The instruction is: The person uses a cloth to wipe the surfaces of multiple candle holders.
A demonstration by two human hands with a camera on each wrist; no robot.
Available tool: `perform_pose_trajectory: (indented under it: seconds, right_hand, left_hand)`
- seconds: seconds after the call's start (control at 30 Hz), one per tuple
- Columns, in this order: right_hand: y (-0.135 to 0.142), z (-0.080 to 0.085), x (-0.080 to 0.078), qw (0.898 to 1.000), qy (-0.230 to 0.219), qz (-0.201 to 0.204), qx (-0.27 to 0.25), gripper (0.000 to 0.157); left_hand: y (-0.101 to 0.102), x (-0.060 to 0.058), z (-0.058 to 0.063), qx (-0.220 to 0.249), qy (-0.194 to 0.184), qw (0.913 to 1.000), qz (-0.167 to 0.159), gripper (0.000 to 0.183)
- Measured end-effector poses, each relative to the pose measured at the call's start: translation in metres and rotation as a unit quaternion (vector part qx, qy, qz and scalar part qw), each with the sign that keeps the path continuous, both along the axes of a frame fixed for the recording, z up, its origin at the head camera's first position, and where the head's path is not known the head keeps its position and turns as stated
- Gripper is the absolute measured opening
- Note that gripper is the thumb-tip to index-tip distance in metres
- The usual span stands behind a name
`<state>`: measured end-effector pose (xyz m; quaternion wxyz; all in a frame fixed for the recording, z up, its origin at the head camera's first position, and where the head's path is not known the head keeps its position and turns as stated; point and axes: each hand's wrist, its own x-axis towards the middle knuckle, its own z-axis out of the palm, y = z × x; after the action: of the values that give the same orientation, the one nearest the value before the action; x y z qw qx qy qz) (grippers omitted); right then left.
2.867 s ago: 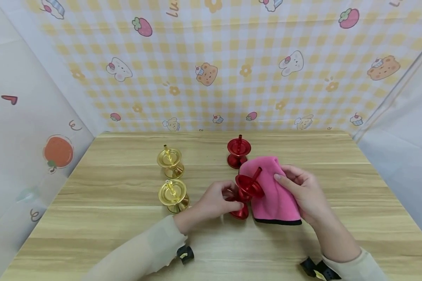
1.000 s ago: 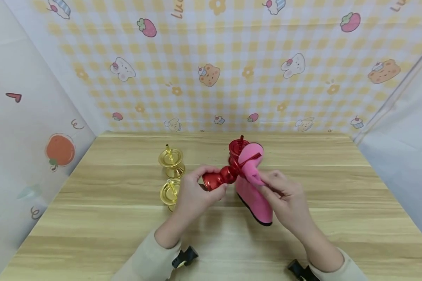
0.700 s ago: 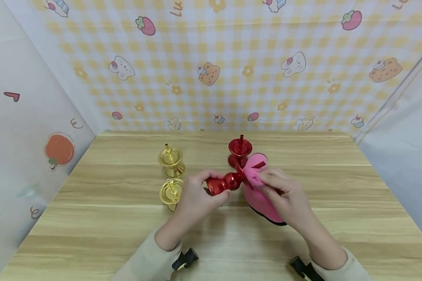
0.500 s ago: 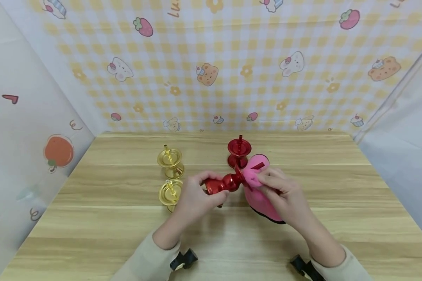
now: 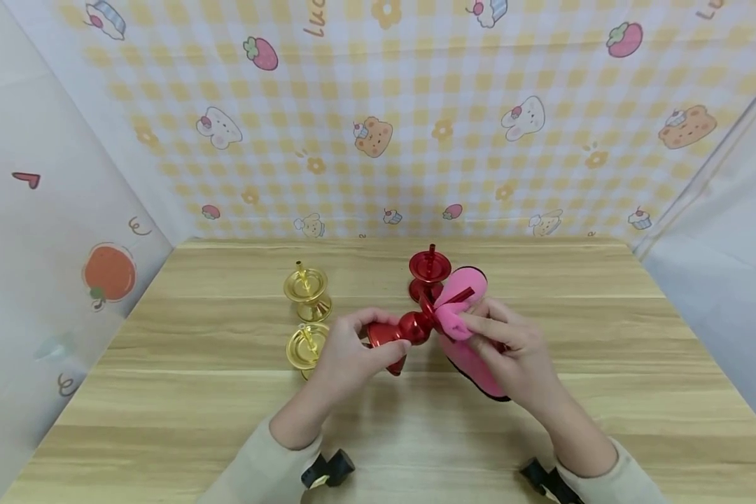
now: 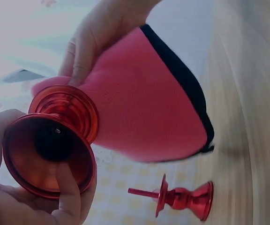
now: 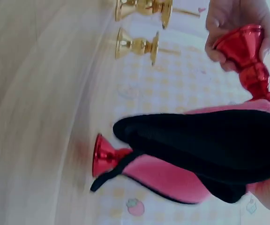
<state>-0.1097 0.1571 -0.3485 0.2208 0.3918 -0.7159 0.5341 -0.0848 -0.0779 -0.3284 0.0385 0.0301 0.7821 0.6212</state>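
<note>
My left hand [image 5: 353, 353] grips a shiny red candle holder [image 5: 414, 327] by its flared foot, tipped sideways so the dish and spike point right. In the left wrist view one finger reaches into its hollow base [image 6: 27, 161]. My right hand [image 5: 513, 350] pinches a pink cloth [image 5: 472, 364] with black edging, bunched against the dish beside the red spike [image 5: 462, 295]. Most of the cloth hangs below the right hand's fingers. A second red candle holder [image 5: 437, 268] stands upright on the table just behind.
Two gold candle holders stand on the left of the wooden table [image 5: 183, 392], one farther back [image 5: 313, 308] and one nearer [image 5: 301, 353], partly hidden by the left hand. A yellow checked sheet [image 5: 327, 91] hangs behind the table.
Since the earliest frame, the left hand has raised and tipped the red candle holder, and the right hand has folded the cloth against its dish. Lately the cloth's upper part shifts slightly around the spike.
</note>
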Motion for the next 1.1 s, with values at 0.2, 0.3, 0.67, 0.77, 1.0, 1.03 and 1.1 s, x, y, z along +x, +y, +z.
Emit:
perform_pose_trajectory:
  seconds: [0.2,0.3,0.67,0.77,1.0,1.03,1.1]
  right_hand:
    - [-0.006,0.010,0.012,0.995,-0.094,-0.024,-0.023,0.038]
    - [-0.008,0.017,0.017,0.989,-0.142,-0.032,-0.030,0.027]
    - [-0.014,0.026,0.028,0.987,-0.125,-0.095,-0.030,0.021]
    - [-0.017,0.025,0.031,0.988,-0.069,-0.140,-0.010,0.028]
    - [-0.027,0.019,0.034,0.982,-0.127,-0.137,-0.004,0.036]
    - [-0.027,0.018,0.034,0.982,-0.143,-0.127,0.002,0.038]
    - [-0.028,0.015,0.033,0.980,-0.167,-0.107,0.014,0.044]
  left_hand:
    - [0.004,0.003,-0.002,-0.064,0.082,0.9945,0.015,0.027]
    - [0.006,0.005,-0.001,-0.105,0.142,0.9842,0.018,0.029]
    - [0.006,0.007,-0.004,-0.157,0.263,0.9519,-0.001,0.032]
    - [0.006,0.005,-0.005,-0.118,0.257,0.9593,0.007,0.031]
    - [0.002,0.001,-0.006,-0.052,0.178,0.9821,0.031,0.029]
    - [0.001,0.001,-0.006,-0.040,0.165,0.9849,0.034,0.029]
    - [0.000,0.000,-0.004,-0.019,0.145,0.9884,0.040,0.029]
